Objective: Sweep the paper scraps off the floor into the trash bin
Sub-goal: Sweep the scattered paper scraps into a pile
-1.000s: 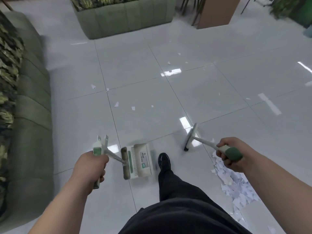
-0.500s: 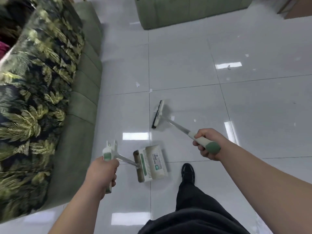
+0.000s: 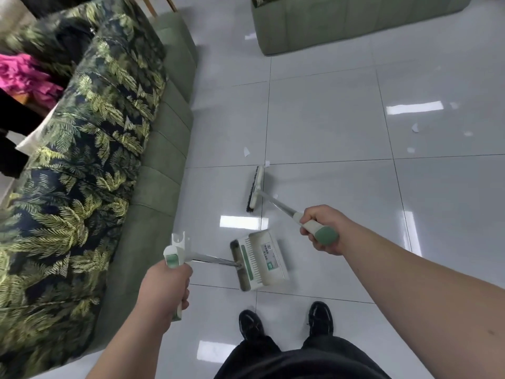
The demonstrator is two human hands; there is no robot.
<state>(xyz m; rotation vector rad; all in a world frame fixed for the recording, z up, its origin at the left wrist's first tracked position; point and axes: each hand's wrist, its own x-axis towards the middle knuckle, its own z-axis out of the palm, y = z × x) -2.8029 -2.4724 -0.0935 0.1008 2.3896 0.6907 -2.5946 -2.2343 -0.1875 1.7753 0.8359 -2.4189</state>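
- Count: one broom (image 3: 255,187), one dustpan (image 3: 259,261), two hands, two black shoes (image 3: 250,324).
- Paper scraps (image 3: 246,151): about six small white ones on the floor (image 3: 328,132). Two lie near the tile seam just beyond the broom head, and the rest sit well apart to the far right. Some are blurred, so the count is approximate.
- Two green sofas: a leaf-print sofa (image 3: 164,160) along the left, and a second sofa (image 3: 341,20) at the top.
- Left hand (image 3: 164,288): fist wrapped round the dustpan's handle grip, forearm coming in from bottom centre. The shaft runs right to the pan, which sits low ahead of the shoes. Can't tell whether the pan touches the tile.
- Right hand (image 3: 325,231): fingers curled round the broom's green-capped grip, arm reaching in from the right edge. The shaft angles forward-left to the head, with dark bristles on its left side.
- Versus 0.5 s ago: both grips are the same. The view has swung left, so more of the leaf-print sofa fills the frame. Both shoes show now, where before there was one.
- Versus 1.0 s ago: the broom head was out to the right beside a heap of scraps. It is now ahead, close to the two seam scraps.
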